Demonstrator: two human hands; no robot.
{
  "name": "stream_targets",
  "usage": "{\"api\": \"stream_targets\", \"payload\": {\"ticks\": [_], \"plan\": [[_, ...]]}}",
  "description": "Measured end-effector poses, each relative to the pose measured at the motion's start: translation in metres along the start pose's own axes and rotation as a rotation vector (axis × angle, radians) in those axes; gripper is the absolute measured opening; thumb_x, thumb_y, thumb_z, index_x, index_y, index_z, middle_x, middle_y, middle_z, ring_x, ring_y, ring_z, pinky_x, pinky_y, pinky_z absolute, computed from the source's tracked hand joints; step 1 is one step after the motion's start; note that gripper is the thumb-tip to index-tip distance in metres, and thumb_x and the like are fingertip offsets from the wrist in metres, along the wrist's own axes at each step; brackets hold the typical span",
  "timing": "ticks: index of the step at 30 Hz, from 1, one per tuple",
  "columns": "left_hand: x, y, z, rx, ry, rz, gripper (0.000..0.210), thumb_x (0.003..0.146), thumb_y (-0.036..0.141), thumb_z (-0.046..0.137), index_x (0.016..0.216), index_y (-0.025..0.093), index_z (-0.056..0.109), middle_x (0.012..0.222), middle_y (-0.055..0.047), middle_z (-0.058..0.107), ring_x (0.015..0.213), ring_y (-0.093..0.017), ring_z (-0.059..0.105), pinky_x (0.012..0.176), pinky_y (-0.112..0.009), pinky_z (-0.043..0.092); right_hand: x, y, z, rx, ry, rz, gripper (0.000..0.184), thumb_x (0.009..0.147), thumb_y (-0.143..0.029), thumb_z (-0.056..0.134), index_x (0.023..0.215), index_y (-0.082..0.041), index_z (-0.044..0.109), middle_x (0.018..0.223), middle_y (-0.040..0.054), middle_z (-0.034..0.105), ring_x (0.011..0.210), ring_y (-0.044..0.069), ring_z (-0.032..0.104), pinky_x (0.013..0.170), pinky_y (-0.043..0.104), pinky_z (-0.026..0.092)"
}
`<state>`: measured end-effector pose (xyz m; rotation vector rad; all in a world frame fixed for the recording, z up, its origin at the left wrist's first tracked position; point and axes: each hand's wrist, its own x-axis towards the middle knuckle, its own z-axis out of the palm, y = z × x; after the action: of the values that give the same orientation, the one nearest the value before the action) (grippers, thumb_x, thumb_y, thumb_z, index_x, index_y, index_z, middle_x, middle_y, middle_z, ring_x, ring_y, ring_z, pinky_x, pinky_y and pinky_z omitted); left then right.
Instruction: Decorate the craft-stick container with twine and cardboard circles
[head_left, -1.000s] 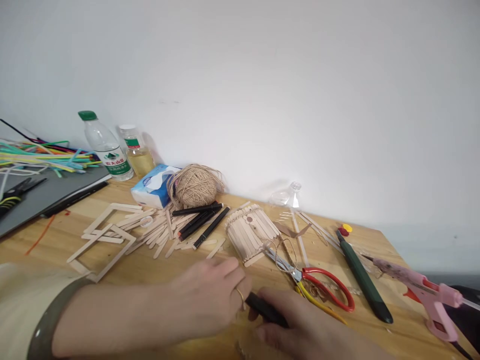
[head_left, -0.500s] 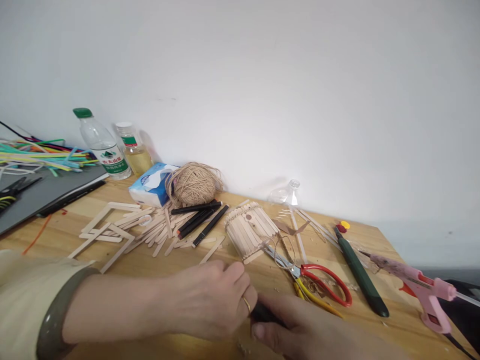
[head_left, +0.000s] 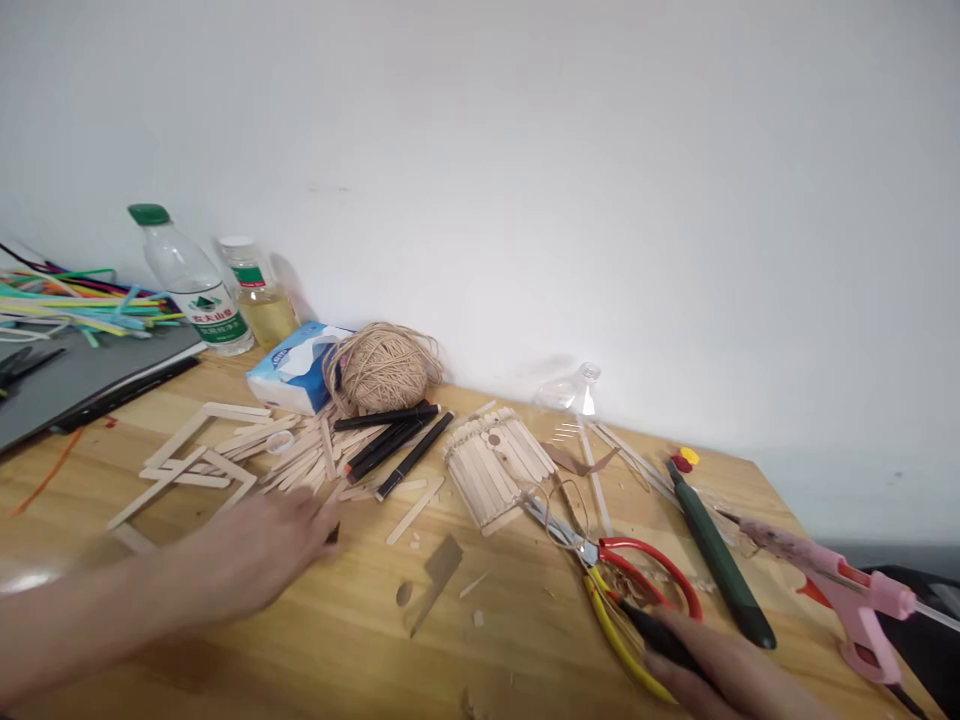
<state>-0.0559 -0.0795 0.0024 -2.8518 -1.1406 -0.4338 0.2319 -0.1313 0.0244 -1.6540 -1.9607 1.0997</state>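
Observation:
My left hand [head_left: 259, 548], blurred by motion, is over the table beside the craft sticks [head_left: 300, 455]. Its fingers are closed on a small black piece, which looks like a marker cap [head_left: 332, 535]. At the lower right, my right hand [head_left: 724, 660] grips a black marker [head_left: 660, 635], pointing left over the handles of the scissors [head_left: 600, 550]. Between my hands lie a brown paper scrap [head_left: 439, 580] and a small brown disc [head_left: 404, 594]. Behind them rests a holder made of craft sticks [head_left: 499, 470], with brown dots and twine along its edge.
Several black markers [head_left: 409, 460] lie before a twine ball [head_left: 384, 368] and a tissue pack [head_left: 292, 370]. Two bottles, one a water bottle [head_left: 206, 300], stand at the back left. To the right are a dark green tool [head_left: 724, 565] and a pink glue gun [head_left: 840, 570].
My hands were together around the black marker and have parted. The left moved to the left with the small black piece; the right moved right with the marker. The brown scraps are now uncovered.

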Motion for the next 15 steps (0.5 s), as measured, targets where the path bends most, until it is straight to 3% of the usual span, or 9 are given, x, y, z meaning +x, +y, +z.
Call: {"api": "stream_targets", "payload": {"ticks": [3,6,8,10,12,15], "plan": [[-0.006,-0.017,0.006,-0.051,0.015,-0.119,0.022,0.086,0.034,0.047,0.092,0.016,0.060,0.081,-0.007,0.064,0.082,-0.020,0.056,0.076,-0.032,0.045,0.000,-0.007,-0.004,-0.074,-0.130,0.069,0.028,0.083,-0.049,0.050,0.095,-0.030,0.067,0.094,0.0039,0.070,0.087,0.026,0.063,0.069,0.030,0.052],[-0.010,-0.036,0.007,-0.169,-0.006,-0.257,0.024,0.088,0.031,0.042,0.093,0.016,0.061,0.086,-0.007,0.065,0.088,-0.022,0.057,0.079,-0.035,0.045,0.004,-0.029,0.000,0.020,-0.190,0.111,0.038,0.085,-0.055,0.045,0.111,-0.031,0.061,0.108,0.0045,0.064,0.101,0.026,0.057,0.084,0.033,0.047],[-0.005,-0.046,0.007,-0.333,0.018,-0.373,0.028,0.089,0.031,0.038,0.097,0.017,0.060,0.094,-0.008,0.065,0.091,-0.023,0.058,0.081,-0.037,0.044,0.006,-0.038,0.004,0.187,-0.175,0.137,0.044,0.086,-0.057,0.043,0.119,-0.030,0.054,0.096,0.0047,0.064,0.088,0.022,0.060,0.079,0.032,0.048],[0.006,-0.052,0.011,-0.592,0.133,-0.514,0.028,0.089,0.036,0.039,0.096,0.019,0.059,0.093,-0.006,0.065,0.089,-0.022,0.059,0.081,-0.036,0.044,0.009,-0.039,0.007,0.412,-0.157,0.099,0.041,0.088,-0.055,0.042,0.121,-0.030,0.046,0.083,0.0007,0.062,0.067,0.015,0.059,0.068,0.028,0.049],[0.022,-0.053,0.018,-0.873,0.314,-0.627,0.027,0.086,0.041,0.044,0.085,0.019,0.059,0.084,-0.003,0.065,0.083,-0.020,0.060,0.079,-0.033,0.044,0.017,-0.036,0.009,0.643,-0.170,0.000,0.028,0.089,-0.049,0.047,0.108,-0.030,0.044,0.081,-0.0028,0.060,0.054,0.008,0.056,0.057,0.024,0.048],[0.049,-0.049,0.036,-0.946,0.437,-0.666,0.029,0.087,0.042,0.040,0.084,0.019,0.056,0.086,-0.004,0.065,0.086,-0.020,0.060,0.082,-0.032,0.044,0.034,-0.032,0.005,0.878,-0.174,-0.058,0.022,0.086,-0.044,0.055,0.087,-0.024,0.045,0.081,-0.0012,0.061,0.053,0.010,0.061,0.046,0.019,0.045]]}}
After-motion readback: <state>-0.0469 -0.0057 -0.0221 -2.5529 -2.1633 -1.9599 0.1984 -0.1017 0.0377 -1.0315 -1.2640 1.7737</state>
